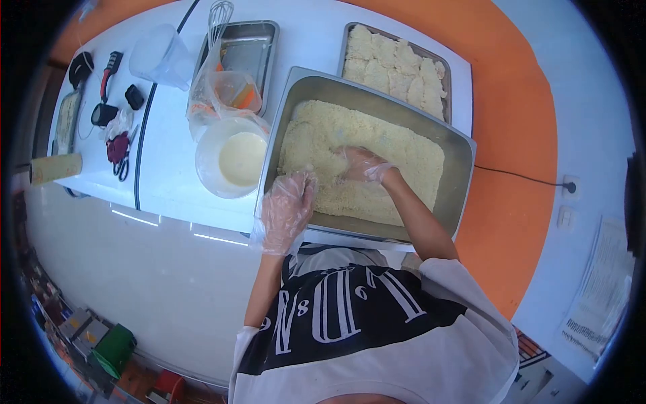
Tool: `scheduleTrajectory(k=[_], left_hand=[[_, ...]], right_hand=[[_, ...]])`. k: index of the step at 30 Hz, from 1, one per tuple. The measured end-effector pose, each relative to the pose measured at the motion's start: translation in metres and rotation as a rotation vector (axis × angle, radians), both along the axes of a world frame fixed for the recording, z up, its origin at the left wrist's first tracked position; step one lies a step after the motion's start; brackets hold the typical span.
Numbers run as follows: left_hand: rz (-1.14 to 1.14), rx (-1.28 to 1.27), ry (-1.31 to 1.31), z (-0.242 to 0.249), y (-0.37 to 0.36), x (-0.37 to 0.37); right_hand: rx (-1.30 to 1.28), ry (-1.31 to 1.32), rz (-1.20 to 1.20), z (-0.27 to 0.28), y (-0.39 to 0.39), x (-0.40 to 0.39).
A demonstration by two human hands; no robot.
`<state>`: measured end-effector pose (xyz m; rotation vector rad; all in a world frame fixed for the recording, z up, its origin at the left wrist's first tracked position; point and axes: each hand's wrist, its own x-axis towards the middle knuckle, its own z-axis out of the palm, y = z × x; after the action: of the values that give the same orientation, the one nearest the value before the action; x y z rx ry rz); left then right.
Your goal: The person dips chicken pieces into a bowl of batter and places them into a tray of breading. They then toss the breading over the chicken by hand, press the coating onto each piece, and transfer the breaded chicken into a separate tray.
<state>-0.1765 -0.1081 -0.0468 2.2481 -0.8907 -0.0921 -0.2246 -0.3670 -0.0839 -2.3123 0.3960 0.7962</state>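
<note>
A deep metal pan (464, 178) in front of me holds a thick layer of pale yellow breading crumbs (404, 151). Over its left near corner is my left hand (288, 210), in a clear plastic glove, fingers drawn together with crumbs clinging to the tips. I cannot tell what, if anything, is in them. My right hand (365, 165), gloved too, reaches into the middle of the crumbs, thumb apart from the fingers and fingertips partly buried. A raised, crumb-covered lump (299, 138) shows on the left side of the pan.
Left of the pan stands a white tub of creamy batter (242, 158). Behind are a metal tray (252, 50), a whisk (219, 23) and a plastic bag (202, 101). A tray of breaded pieces (393, 64) sits at back right. Scissors (122, 161) and a clear jug (158, 54) lie farther left.
</note>
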Motion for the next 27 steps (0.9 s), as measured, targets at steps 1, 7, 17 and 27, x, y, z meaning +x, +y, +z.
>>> scheduleTrajectory(k=[1,7,17,27], left_hand=[[-0.041,0.085,0.015,0.003,-0.001,0.002],[-0.266,0.301,0.188,-0.031,-0.023,0.000],[-1.110,0.498,0.189,-0.121,-0.029,-0.023],[-0.268,-0.025,1.106,-0.016,-0.053,-0.001]], right_hand=[[-0.006,-0.001,-0.015,-0.007,-0.007,-0.005],[-0.025,0.077,0.073,-0.006,-0.059,-0.006],[0.022,0.008,-0.342,-0.059,0.020,-0.147],[0.213,0.001,-0.575,0.043,-0.009,-0.058]])
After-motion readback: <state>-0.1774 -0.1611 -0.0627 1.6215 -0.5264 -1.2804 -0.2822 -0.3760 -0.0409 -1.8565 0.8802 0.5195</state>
